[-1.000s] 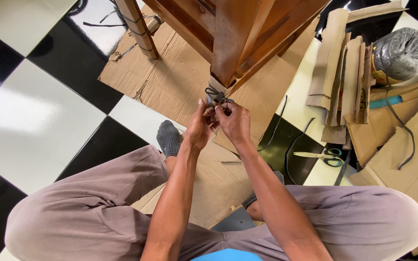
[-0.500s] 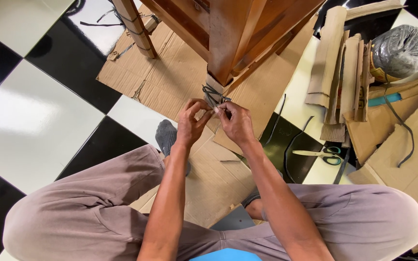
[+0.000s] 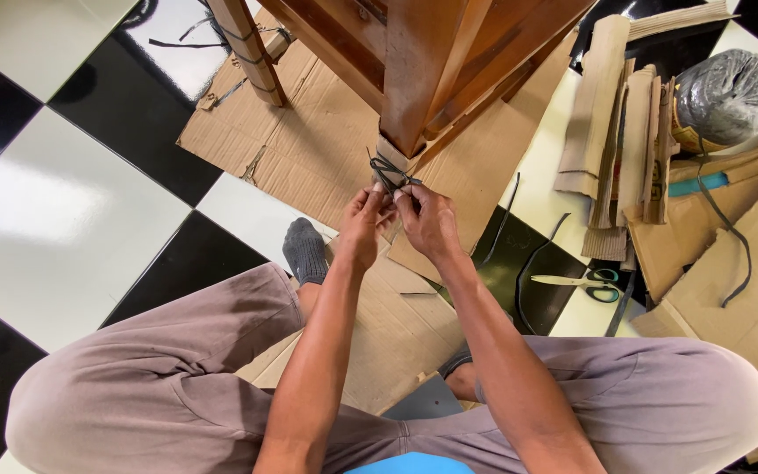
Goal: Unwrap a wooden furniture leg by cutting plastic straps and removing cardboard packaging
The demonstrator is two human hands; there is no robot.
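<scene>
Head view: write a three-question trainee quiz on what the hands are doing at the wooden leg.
1. True or false: both hands pinch the dark strap tied round the cardboard wrap at the foot of the wooden leg.
2. Where do the scissors lie? A) under the left hand B) on the floor to the person's right, apart from the right hand C) on the grey bundle
3. Fill in: the leg stands on a sheet of ____.

Key: 1 true; 2 B; 3 cardboard.
</scene>
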